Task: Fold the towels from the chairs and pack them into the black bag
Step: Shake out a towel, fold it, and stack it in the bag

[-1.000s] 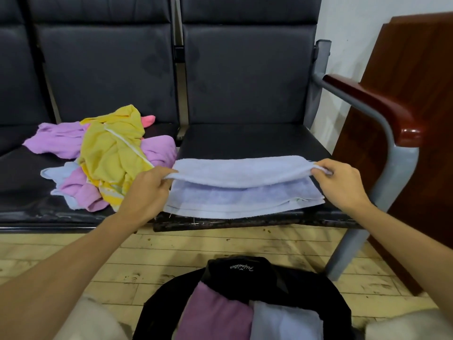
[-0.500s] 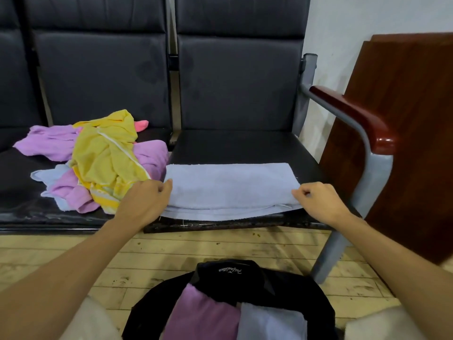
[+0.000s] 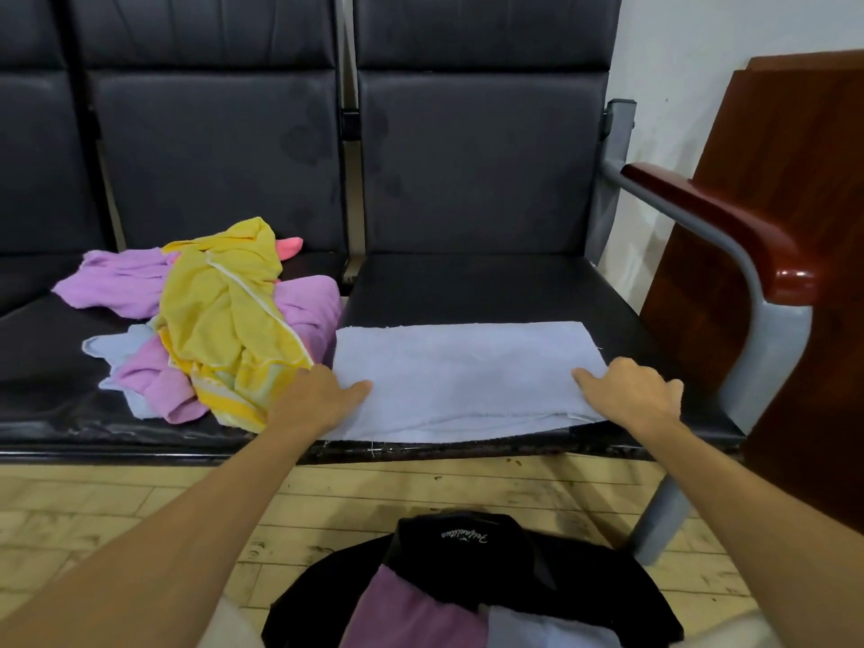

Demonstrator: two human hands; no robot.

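A light blue towel [image 3: 460, 376] lies folded into a flat strip along the front of the right chair seat [image 3: 491, 287]. My left hand [image 3: 320, 397] holds its left end, thumb on top and fingers hidden at the edge. My right hand [image 3: 631, 397] holds the right end the same way. On the left seat is a loose pile: a yellow towel [image 3: 229, 311] over purple towels [image 3: 119, 282], with a pale blue one [image 3: 110, 343] beneath. The black bag [image 3: 467, 577] stands open on the floor below me, with a purple towel [image 3: 406, 615] and a pale blue towel [image 3: 537, 631] inside.
A grey metal armrest with a red-brown wooden cap [image 3: 729, 226] rises right of the seat. A red-brown wooden panel [image 3: 804, 189] leans on the white wall behind it. Pale wooden floorboards [image 3: 140, 502] run between the chairs and the bag.
The top layer that both hands held raised a second ago has come down toward me and now lies flat. My hands have settled at the towel's two ends.
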